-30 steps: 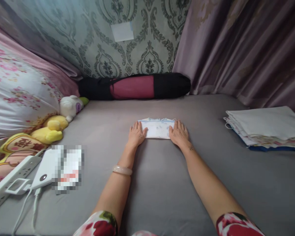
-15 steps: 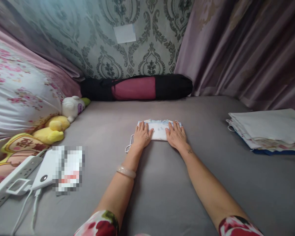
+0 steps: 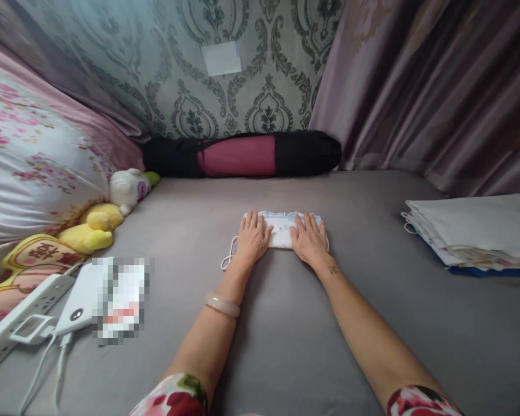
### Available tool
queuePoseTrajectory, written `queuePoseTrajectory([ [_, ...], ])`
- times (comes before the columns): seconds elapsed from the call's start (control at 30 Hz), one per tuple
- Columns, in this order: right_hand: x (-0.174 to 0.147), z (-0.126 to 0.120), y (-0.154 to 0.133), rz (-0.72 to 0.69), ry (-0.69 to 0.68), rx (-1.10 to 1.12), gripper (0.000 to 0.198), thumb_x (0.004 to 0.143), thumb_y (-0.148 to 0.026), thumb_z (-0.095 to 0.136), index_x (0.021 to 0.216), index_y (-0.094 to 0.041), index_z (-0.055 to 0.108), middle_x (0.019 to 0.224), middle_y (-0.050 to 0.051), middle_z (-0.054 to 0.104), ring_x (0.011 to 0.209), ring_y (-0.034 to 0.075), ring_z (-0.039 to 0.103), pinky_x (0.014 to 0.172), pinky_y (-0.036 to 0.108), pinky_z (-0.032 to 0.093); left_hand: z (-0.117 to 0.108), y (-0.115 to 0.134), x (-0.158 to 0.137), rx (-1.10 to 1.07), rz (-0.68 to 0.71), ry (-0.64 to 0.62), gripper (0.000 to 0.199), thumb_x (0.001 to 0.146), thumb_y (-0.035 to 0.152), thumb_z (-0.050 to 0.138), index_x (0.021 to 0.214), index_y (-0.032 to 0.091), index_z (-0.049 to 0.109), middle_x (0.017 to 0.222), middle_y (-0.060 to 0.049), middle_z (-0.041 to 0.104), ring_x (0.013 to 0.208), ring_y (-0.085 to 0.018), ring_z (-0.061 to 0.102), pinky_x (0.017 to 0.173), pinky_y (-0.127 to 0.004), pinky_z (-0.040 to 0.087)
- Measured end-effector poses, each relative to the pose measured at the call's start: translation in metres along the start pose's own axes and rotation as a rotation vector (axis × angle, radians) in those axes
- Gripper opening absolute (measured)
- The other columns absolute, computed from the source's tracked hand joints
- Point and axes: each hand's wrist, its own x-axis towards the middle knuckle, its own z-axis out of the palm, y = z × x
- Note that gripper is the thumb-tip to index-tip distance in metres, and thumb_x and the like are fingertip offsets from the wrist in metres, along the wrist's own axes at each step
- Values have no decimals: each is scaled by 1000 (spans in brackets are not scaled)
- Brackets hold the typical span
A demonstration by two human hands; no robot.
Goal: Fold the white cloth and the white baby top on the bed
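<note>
A small folded white cloth with a pale blue edge and faint print lies flat on the grey sheet. My left hand rests palm down on its left part, fingers stretched out. On the right part my right hand also lies flat with its fingers spread. The middle of the cloth shows between my thumbs. A white cord loop sticks out at the left beside my left wrist. The parts of the cloth beneath my palms are hidden.
At the right lies a stack of folded fabric. A long black and red bag lies along the wall. On the left are plush toys, a power strip, a white power bank with cables, and a blurred-out item.
My hands stay flat on the cloth. My right thumb and palm have shifted very slightly inward over it, and the view has moved a touch.
</note>
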Motion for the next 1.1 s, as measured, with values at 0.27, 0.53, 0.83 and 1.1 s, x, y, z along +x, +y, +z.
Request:
queuePoseTrajectory([
  [0.27,-3,5,-13,-91,-46,68,55,100,-37,22,148,-15,35,155,15,30,143,28,25,114,48,19,6,12,-1,-46,123,-77,58,100,45,20,145,14,38,153,-14,35,143,-28,27,116,-46,24],
  [0.53,-3,8,-12,-93,-48,44,54,100,-37,22,146,-14,39,154,15,32,142,28,27,114,49,19,6,11,-1,-32,112,-139,59,100,47,19,148,16,34,154,-13,33,143,-27,28,116,-46,23],
  [0.83,-3,5,-17,-141,-18,79,54,100,-35,22,148,-14,36,156,13,28,144,26,22,116,48,17,4,12,0,-81,137,-25,52,100,32,20,145,10,36,151,-12,39,143,-23,30,117,-42,22],
  [1.1,-4,8,-23,-220,-73,79,54,99,-33,22,147,-15,37,154,9,34,143,24,26,116,46,18,13,8,0,-62,116,-105,52,100,32,21,145,9,36,152,-14,36,142,-26,32,116,-46,24],
])
